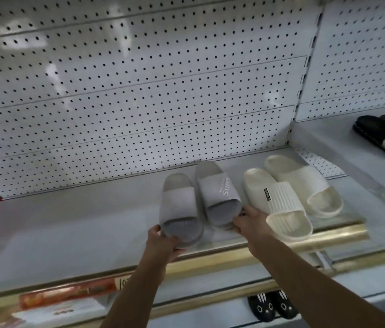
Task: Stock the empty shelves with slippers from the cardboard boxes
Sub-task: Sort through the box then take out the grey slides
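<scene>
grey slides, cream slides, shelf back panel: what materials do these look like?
Grey slides: probably moulded foam or soft rubber, matte; thick one-piece soles, white print on one strap.
Cream slides: likely the same moulded foam, slight sheen; ribbed strap with a small dark tag.
Back panel: looks like white-painted perforated sheet metal, glossy; regular holes and soft light reflections. Could be coated board.

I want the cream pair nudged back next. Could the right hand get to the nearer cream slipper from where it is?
Probably yes. The right hand rests at the grey slipper, right beside the nearer cream slipper, with nothing between them on the shelf.
</scene>
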Motion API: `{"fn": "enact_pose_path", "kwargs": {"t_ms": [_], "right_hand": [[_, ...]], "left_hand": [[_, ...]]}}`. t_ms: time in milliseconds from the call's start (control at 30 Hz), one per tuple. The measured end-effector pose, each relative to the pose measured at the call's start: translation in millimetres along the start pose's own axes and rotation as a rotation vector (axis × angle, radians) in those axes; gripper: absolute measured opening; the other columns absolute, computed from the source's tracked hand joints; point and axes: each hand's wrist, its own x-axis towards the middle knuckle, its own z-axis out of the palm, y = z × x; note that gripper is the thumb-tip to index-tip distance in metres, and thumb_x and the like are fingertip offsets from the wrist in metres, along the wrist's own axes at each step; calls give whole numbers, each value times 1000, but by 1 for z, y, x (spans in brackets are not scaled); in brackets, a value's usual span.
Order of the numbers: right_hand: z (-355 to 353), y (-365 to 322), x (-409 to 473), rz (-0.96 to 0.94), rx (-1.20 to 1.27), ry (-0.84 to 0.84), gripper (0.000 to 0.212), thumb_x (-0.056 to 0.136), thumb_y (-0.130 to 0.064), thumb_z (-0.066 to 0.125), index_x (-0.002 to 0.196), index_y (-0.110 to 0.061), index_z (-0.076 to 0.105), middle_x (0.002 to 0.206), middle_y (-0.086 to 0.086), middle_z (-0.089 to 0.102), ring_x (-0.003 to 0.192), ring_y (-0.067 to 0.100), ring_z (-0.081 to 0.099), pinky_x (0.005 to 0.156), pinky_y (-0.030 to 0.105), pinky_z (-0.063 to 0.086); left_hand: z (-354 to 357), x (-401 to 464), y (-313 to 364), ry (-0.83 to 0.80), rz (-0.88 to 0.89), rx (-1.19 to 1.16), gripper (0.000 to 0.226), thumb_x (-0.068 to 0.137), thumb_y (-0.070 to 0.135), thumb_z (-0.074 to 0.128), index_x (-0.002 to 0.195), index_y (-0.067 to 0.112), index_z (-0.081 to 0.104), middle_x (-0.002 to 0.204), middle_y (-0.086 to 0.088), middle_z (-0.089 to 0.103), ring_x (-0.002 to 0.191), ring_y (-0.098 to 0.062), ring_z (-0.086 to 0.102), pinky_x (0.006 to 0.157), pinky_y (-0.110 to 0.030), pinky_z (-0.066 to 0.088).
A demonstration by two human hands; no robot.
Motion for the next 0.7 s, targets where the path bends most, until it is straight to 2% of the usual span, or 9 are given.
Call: {"fn": "enact_pose_path", "kwargs": {"t_ms": [100, 167, 233, 333, 467, 533, 567, 633, 700], "right_hand": [[2, -3, -7, -19, -52, -64, 20, 73, 7, 56, 70, -11, 61, 62, 8, 53, 68, 21, 50, 65, 36, 43], [3, -3, -10, -28, -90, -79, 21, 75, 7, 55, 71, -12, 61, 60, 2, 49, 66, 17, 42, 62, 32, 37], [4, -3, -14, -45, -109, -76, 19, 77, 5, 55, 71, -13, 60, 61, 1, 47, 66, 16, 39, 59, 30, 34], [4, -4, -19, -53, -115, -87, 17, 79, 2, 56, 71, -13, 56, 63, 2, 43, 67, 17, 35, 56, 29, 28], [2, -6, -26, -48, -92, -74, 16, 82, 1, 56, 73, -12, 59, 61, -3, 45, 61, 13, 37, 56, 23, 31], [2, -4, -30, -90, -113, -56, 8, 86, -5, 58, 86, -11, 63, 67, -4, 50, 67, 13, 44, 62, 25, 39], [1, -3, -33, -107, -115, -52, 9, 88, -9, 60, 95, -13, 63, 75, -5, 54, 74, 14, 51, 69, 27, 46], [-2, -1, -39, -97, -123, -34, 27, 89, -13, 62, 116, -16, 60, 101, -3, 58, 98, 19, 58, 91, 38, 51], [-10, -1, -47, -72, -133, -31, 32, 90, -10, 59, 121, -17, 59, 113, -1, 57, 105, 20, 57, 97, 42, 50]], "left_hand": [[-4, 11, -3, 63, 10, 193, 78, 56, 17, 79, 127, 5, 48, 130, -22, 50, 98, -39, 65, 66, -43, 60], [-6, 11, 0, 113, 56, 382, 76, 64, 27, 77, 132, 7, 49, 130, -19, 50, 97, -33, 63, 65, -36, 58], [-9, 10, 3, 138, 94, 497, 72, 72, 34, 75, 134, 10, 50, 128, -17, 53, 95, -31, 63, 76, -39, 57], [-14, 5, 8, 82, 102, 498, 71, 76, 38, 74, 137, 12, 48, 130, -16, 52, 101, -32, 62, 92, -48, 54], [-18, -9, 18, 74, 157, 458, 63, 88, 29, 70, 141, 13, 43, 138, -14, 45, 109, -30, 56, 97, -48, 51], [-15, -22, 27, 7, 190, 389, 50, 93, 26, 64, 138, 14, 45, 129, -12, 54, 104, -26, 60, 90, -42, 53], [-12, -30, 31, -44, 190, 343, 42, 96, 24, 60, 135, 13, 47, 122, -12, 59, 101, -27, 62, 86, -40, 54], [-2, -47, 40, -134, 180, 265, 31, 97, 20, 57, 127, 12, 54, 112, -16, 65, 99, -30, 65, 82, -39, 53], [12, -58, 44, -193, 172, 217, 24, 97, 18, 56, 120, 12, 59, 107, -16, 68, 93, -31, 66, 78, -38, 52]]}}
